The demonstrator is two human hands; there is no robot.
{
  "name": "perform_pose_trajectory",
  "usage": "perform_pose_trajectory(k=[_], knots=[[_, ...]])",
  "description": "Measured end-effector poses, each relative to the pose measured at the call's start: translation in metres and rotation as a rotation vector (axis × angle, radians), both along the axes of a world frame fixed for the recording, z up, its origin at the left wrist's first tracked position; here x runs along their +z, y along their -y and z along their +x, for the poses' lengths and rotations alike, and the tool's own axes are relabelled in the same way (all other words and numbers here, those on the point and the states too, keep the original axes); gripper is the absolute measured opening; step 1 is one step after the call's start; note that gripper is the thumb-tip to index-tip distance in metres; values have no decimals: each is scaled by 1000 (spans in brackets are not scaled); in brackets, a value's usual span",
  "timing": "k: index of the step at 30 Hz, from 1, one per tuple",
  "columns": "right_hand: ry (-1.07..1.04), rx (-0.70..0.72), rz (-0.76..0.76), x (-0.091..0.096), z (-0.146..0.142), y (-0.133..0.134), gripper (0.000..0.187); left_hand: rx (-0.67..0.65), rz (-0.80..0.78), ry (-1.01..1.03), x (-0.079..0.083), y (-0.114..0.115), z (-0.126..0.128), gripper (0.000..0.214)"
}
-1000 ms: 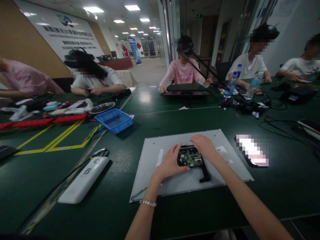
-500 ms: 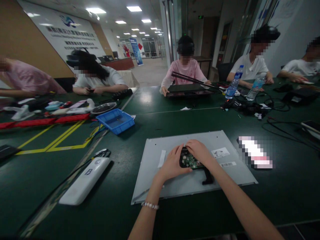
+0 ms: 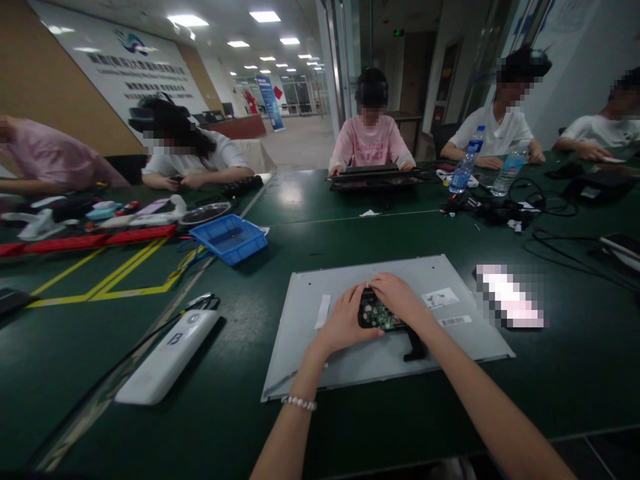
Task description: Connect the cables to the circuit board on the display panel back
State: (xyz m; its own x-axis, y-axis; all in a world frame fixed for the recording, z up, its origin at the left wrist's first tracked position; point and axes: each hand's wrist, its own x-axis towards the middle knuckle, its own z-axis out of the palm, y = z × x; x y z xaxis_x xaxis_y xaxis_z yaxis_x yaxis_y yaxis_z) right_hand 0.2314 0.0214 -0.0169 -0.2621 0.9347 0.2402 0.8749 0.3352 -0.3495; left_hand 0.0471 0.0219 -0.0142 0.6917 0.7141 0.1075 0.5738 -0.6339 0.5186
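A black-cased device with an exposed green circuit board (image 3: 379, 316) lies over the middle of a flat grey metal panel (image 3: 305, 313). My left hand (image 3: 345, 319) grips its left side, thumb along the near edge and fingers at the far edge. From the right, my right hand (image 3: 401, 299) curls over the far right part of the device; its fingertips are partly hidden. A black bracket-like piece (image 3: 414, 347) sticks out below my right wrist, on the panel. White labels (image 3: 440, 298) mark the panel's right part.
On the green table, a white power bank (image 3: 167, 360) with cables lies left, and a blue tray (image 3: 231, 241) stands beyond it. A blurred-out phone-like object (image 3: 509, 297) is right of the panel. Water bottles (image 3: 467, 160) and tangled black cables stand farther back. Several co-workers sit around the table.
My hands keep almost the same hold on the device. The view has shifted slightly. Across the table, the person in pink has lowered a raised dark panel flat onto the piece below.
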Motion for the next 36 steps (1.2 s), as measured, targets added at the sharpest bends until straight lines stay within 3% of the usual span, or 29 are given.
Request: perform_pose_trajectory(k=[36], knots=[[-9,6,19,-2,4,0,29,-2,37,-59,-2,2,2,116]])
